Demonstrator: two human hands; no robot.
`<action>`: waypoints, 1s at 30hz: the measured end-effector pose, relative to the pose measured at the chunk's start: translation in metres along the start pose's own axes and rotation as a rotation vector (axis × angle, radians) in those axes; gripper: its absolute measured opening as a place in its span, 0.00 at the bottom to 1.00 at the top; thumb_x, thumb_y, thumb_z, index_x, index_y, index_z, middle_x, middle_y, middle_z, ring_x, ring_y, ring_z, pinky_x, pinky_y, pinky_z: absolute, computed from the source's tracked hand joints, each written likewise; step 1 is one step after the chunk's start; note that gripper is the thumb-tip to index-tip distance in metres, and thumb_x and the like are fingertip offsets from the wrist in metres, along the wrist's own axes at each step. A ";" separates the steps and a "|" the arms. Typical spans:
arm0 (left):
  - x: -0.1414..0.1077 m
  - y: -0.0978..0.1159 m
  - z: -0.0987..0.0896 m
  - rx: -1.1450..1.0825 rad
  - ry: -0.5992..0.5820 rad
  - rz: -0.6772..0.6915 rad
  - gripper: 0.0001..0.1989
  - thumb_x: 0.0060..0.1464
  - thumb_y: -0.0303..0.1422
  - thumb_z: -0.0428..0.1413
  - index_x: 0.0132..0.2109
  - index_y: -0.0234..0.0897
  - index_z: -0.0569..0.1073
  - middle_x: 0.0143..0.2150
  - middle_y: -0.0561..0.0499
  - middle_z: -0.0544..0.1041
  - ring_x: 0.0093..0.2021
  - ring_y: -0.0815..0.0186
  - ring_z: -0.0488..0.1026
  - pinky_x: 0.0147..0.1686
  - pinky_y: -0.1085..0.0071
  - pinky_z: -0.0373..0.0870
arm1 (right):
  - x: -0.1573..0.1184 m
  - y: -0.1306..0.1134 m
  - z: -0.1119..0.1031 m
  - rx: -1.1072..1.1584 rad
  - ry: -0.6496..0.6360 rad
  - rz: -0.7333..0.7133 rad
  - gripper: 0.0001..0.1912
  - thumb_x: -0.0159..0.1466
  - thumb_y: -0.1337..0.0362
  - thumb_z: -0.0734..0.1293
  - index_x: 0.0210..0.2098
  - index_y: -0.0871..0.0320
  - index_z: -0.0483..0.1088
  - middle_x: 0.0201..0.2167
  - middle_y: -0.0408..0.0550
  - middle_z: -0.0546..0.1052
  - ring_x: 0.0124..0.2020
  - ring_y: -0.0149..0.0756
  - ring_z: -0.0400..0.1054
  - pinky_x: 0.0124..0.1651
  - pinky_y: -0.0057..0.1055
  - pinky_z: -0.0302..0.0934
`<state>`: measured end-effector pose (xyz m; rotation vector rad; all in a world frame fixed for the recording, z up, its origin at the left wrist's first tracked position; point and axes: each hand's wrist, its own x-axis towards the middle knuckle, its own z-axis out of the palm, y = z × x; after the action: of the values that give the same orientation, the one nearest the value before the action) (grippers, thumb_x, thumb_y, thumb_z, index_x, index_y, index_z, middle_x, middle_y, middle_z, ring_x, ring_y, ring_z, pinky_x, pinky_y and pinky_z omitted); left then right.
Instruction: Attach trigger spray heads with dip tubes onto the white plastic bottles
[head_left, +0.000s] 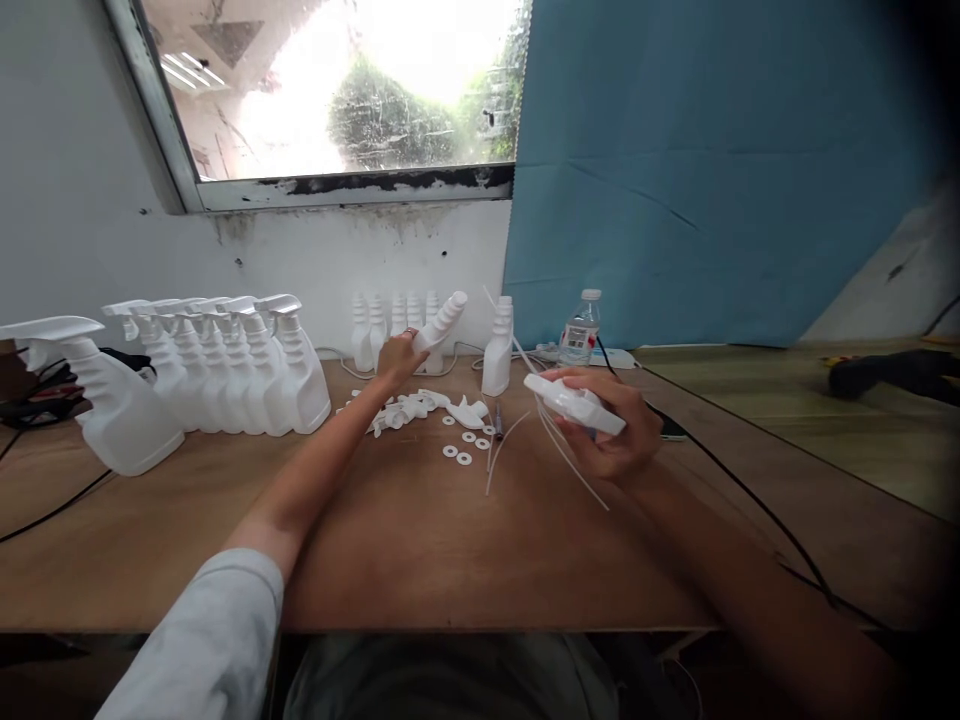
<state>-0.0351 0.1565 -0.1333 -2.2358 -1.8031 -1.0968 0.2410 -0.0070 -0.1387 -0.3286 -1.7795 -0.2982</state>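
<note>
Beside 1 upright bottle (498,350), left hand (399,360) gripping tilted bottle (444,322)

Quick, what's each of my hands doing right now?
Left hand: closed on a tilted, open white plastic bottle.
Right hand: closed around a white plastic spray head.

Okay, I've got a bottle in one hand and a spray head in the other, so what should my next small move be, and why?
I'd probably bring the tilted bottle in your left hand toward the spray head in your right hand, since the bottle has no top fitted and the two are apart.
</note>
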 end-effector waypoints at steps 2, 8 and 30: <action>-0.009 -0.009 -0.015 0.021 0.024 0.012 0.21 0.52 0.35 0.58 0.53 0.35 0.71 0.47 0.42 0.78 0.48 0.54 0.74 0.47 0.66 0.66 | 0.001 -0.010 0.003 0.073 -0.024 0.030 0.19 0.61 0.64 0.66 0.51 0.49 0.64 0.43 0.55 0.76 0.44 0.50 0.74 0.40 0.47 0.71; -0.025 -0.021 -0.033 0.077 0.088 0.062 0.20 0.52 0.34 0.57 0.52 0.35 0.72 0.45 0.43 0.79 0.44 0.54 0.75 0.42 0.68 0.67 | -0.004 -0.017 0.007 0.164 -0.038 0.101 0.19 0.61 0.62 0.67 0.52 0.46 0.65 0.43 0.53 0.76 0.44 0.51 0.74 0.44 0.51 0.70; -0.026 -0.034 -0.058 0.217 0.116 0.224 0.22 0.55 0.29 0.55 0.57 0.31 0.69 0.52 0.39 0.75 0.56 0.52 0.69 0.50 0.62 0.68 | -0.007 -0.010 0.013 0.202 0.051 0.086 0.21 0.58 0.68 0.69 0.51 0.55 0.67 0.43 0.55 0.76 0.44 0.48 0.74 0.44 0.47 0.70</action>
<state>-0.0940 0.1185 -0.1174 -2.1360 -1.5035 -0.9200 0.2267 -0.0117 -0.1484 -0.2503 -1.7232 -0.0637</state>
